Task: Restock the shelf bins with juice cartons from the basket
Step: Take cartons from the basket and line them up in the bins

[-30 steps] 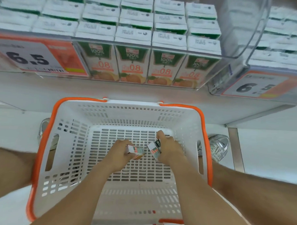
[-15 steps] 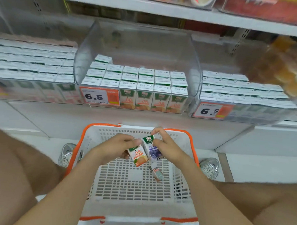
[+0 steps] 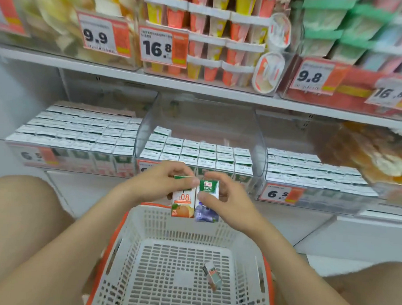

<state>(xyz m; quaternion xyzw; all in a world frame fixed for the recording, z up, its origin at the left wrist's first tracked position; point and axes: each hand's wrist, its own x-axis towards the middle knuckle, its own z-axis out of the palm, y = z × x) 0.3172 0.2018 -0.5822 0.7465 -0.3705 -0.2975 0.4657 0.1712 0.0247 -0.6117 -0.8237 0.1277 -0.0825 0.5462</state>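
While both cartons hang above the far rim of the basket (image 3: 160, 222), I hold one in each hand, side by side and touching along their long edges. My left hand (image 3: 157, 185) pinches the orange carton (image 3: 182, 203) near its top, thumb across the upper front and the other fingers curled behind. My right hand (image 3: 232, 201) pinches the purple carton (image 3: 206, 208) likewise, thumb pressed on its front face, index finger hooked over the top. Both stand upright, labels toward me, in front of the middle bin (image 3: 204, 116).

These are small paperboard packs, and I judge them light enough for a thumb-and-finger hold but soft in the walls: squeezed hard on the broad faces, they would dent. Better to bear on the folded edges and the top seam, where the board is stiffest. The printed coating looks smooth, so a lazy grip could let one slide; a finger under the base would cure that on the reach forward into a bin.

A third carton (image 3: 213, 276) lies tipped over on the basket floor, toward the right. The middle bin shows room in its back rows, with only one pack at the rear left, while the left bin (image 3: 84, 161) and right bin (image 3: 320, 199) look fuller. From the white tops alone I cannot tell which flavour belongs where.
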